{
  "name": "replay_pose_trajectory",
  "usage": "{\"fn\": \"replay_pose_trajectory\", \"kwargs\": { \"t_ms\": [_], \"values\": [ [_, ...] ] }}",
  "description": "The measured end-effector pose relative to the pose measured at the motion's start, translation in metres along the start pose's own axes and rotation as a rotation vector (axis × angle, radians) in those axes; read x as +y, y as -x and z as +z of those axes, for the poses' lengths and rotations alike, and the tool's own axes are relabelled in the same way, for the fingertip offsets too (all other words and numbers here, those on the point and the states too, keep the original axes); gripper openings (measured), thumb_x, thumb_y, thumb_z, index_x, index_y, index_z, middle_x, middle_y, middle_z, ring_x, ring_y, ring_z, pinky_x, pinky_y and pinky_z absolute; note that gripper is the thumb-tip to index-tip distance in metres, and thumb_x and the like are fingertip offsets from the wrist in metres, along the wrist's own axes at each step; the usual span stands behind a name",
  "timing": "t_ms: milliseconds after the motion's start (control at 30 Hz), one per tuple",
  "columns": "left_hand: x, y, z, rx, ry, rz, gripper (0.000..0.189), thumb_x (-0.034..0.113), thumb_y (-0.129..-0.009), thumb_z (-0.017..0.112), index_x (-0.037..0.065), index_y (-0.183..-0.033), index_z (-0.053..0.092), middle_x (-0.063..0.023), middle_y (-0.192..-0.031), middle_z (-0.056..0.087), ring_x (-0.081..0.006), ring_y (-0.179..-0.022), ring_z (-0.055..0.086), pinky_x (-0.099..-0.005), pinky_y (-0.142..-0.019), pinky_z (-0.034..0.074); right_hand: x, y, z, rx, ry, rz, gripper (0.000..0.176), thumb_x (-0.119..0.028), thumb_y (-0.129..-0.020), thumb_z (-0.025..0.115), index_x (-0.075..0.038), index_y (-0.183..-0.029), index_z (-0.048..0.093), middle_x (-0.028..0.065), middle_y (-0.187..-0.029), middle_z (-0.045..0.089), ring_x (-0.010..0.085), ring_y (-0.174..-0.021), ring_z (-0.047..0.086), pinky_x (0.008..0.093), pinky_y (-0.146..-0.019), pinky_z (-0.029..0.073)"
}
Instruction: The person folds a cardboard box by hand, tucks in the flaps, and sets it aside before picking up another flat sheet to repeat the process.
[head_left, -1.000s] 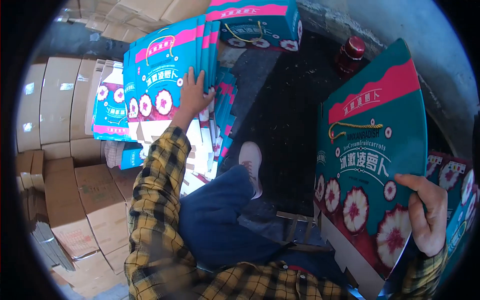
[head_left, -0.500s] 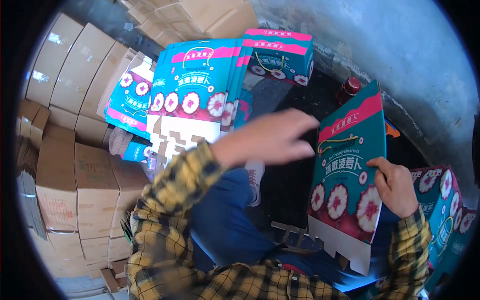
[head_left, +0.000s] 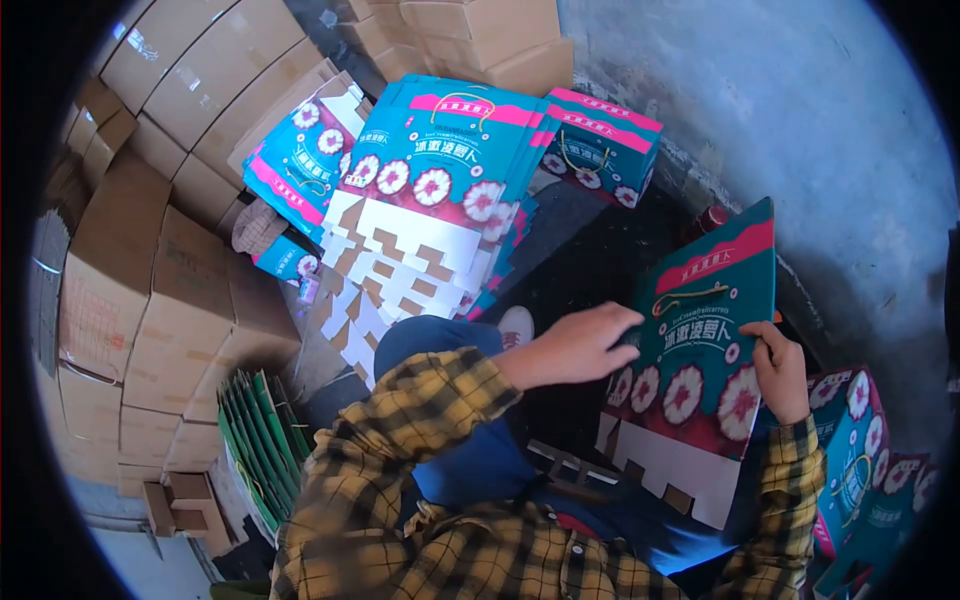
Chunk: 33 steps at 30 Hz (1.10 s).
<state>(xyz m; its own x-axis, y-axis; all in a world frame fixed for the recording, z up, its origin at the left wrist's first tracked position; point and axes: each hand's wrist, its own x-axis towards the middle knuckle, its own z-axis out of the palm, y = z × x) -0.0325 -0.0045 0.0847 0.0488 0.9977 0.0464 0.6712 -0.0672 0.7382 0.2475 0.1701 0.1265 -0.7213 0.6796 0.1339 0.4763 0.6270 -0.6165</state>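
Observation:
A teal and pink printed gift box with a yellow rope handle stands tilted in front of me. Its white bottom flaps hang unfolded by my lap. My right hand grips the box's right edge, thumb on the printed face. At its left side is my left hand, thumb and fingers apart, fingertips right by the edge. Beyond my left arm lies a stack of flattened gift boxes of the same print, their white flaps toward me.
Brown cardboard cartons are piled along the left. A finished gift box stands by the concrete wall, and more stand at right. Green folded sheets sit at lower left. A red-capped container is behind the held box.
My left hand has come down beside the box's left edge and is less blurred. The box has opened out somewhat, showing a left side panel. The whole view has turned.

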Motion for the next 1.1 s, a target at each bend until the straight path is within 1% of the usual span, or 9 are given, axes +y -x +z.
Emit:
{"fn": "replay_pose_trajectory", "kwargs": {
  "t_ms": [133, 233, 333, 467, 633, 800, 933, 1000, 1100],
  "values": [
    [-0.042, -0.002, 0.000, 0.109, -0.048, -0.147, 0.060, 0.032, -0.095, 0.065, -0.005, -0.139, 0.047, -0.0270, -0.138, 0.052, -0.0411, -0.132, 0.050, -0.0442, -0.112, 0.040, 0.022, 0.007, -0.011, 0.095, -0.024, -0.047, 0.039, 0.000, -0.097, 0.048, -0.003, -0.135, 0.058, 0.0172, -0.109, 0.071, 0.0190, -0.094, 0.069, 0.0306, -0.084, 0.050],
    [-0.095, -0.003, 0.006, 0.247, -0.137, -0.191, 0.072, 0.037, -0.093, 0.067, -0.010, -0.142, 0.043, -0.0331, -0.147, 0.043, -0.0451, -0.140, 0.040, -0.0467, -0.118, 0.032, 0.021, 0.010, -0.023, 0.206, -0.497, 0.084, 0.065, -0.002, -0.101, 0.047, -0.003, -0.161, 0.023, 0.0096, -0.156, 0.042, 0.0174, -0.132, 0.050, 0.0286, -0.109, 0.036],
    [-0.114, -0.003, -0.020, 0.367, -0.111, -0.329, 0.081, 0.045, -0.091, 0.068, -0.012, -0.143, 0.042, -0.0348, -0.147, 0.043, -0.0451, -0.141, 0.040, -0.0466, -0.118, 0.031, 0.033, 0.012, -0.036, 0.323, -0.613, 0.088, 0.064, -0.010, -0.102, 0.049, -0.002, -0.160, 0.023, 0.0149, -0.162, 0.032, 0.0216, -0.146, 0.035, 0.0336, -0.119, 0.025],
    [-0.131, 0.001, -0.049, 0.580, 0.145, -0.447, 0.085, 0.054, -0.091, 0.067, -0.011, -0.142, 0.044, -0.0302, -0.142, 0.052, -0.0384, -0.132, 0.052, -0.0428, -0.113, 0.039, 0.052, 0.019, -0.055, 0.461, -0.526, 0.077, 0.060, -0.017, -0.104, 0.051, -0.001, -0.158, 0.030, 0.0151, -0.159, 0.038, 0.0208, -0.142, 0.040, 0.0345, -0.117, 0.030],
    [-0.138, 0.015, -0.096, 0.306, 0.853, -0.630, 0.066, 0.051, -0.093, 0.069, 0.003, -0.137, 0.058, -0.0084, -0.127, 0.064, -0.0145, -0.113, 0.062, -0.0297, -0.093, 0.050, 0.094, 0.015, -0.056, 0.461, -0.754, 0.039, 0.056, -0.022, -0.106, 0.051, 0.005, -0.153, 0.037, 0.0157, -0.153, 0.045, 0.0212, -0.139, 0.044, 0.0331, -0.117, 0.031],
    [-0.113, 0.030, -0.113, 0.322, 0.880, -0.467, 0.060, 0.043, -0.097, 0.068, 0.002, -0.138, 0.056, -0.0068, -0.130, 0.063, -0.0133, -0.118, 0.059, -0.0290, -0.094, 0.050, 0.102, 0.015, -0.049, 0.373, -0.669, 0.147, 0.048, -0.022, -0.107, 0.049, 0.005, -0.146, 0.045, 0.0125, -0.139, 0.057, 0.0187, -0.125, 0.056, 0.0312, -0.108, 0.042],
    [-0.115, 0.036, -0.118, 0.486, 0.969, -0.504, 0.061, 0.038, -0.097, 0.069, 0.000, -0.141, 0.054, -0.0064, -0.138, 0.058, -0.0124, -0.127, 0.053, -0.0273, -0.101, 0.045, 0.088, 0.010, -0.037, 0.176, -1.076, 0.259, 0.038, -0.018, -0.106, 0.051, 0.003, -0.138, 0.051, 0.0117, -0.131, 0.063, 0.0190, -0.115, 0.063, 0.0323, -0.100, 0.050],
    [-0.109, 0.040, -0.130, 0.436, 0.937, -0.457, 0.075, 0.040, -0.093, 0.072, -0.004, -0.147, 0.046, -0.0132, -0.156, 0.040, -0.0205, -0.140, 0.042, -0.0307, -0.112, 0.036, 0.126, 0.004, -0.026, 0.104, -1.055, 0.349, 0.035, -0.017, -0.106, 0.050, 0.003, -0.135, 0.053, 0.0114, -0.129, 0.064, 0.0187, -0.113, 0.064, 0.0322, -0.099, 0.051],
    [-0.102, 0.039, -0.137, 0.361, 0.950, -0.351, 0.069, 0.037, -0.092, 0.073, -0.003, -0.144, 0.051, -0.0103, -0.147, 0.051, -0.0171, -0.132, 0.049, -0.0288, -0.108, 0.039, 0.141, -0.002, -0.012, -0.015, -1.004, 0.479, 0.032, -0.014, -0.102, 0.052, 0.004, -0.129, 0.057, 0.0108, -0.120, 0.067, 0.0176, -0.105, 0.066, 0.0314, -0.092, 0.052]
  ]
}}
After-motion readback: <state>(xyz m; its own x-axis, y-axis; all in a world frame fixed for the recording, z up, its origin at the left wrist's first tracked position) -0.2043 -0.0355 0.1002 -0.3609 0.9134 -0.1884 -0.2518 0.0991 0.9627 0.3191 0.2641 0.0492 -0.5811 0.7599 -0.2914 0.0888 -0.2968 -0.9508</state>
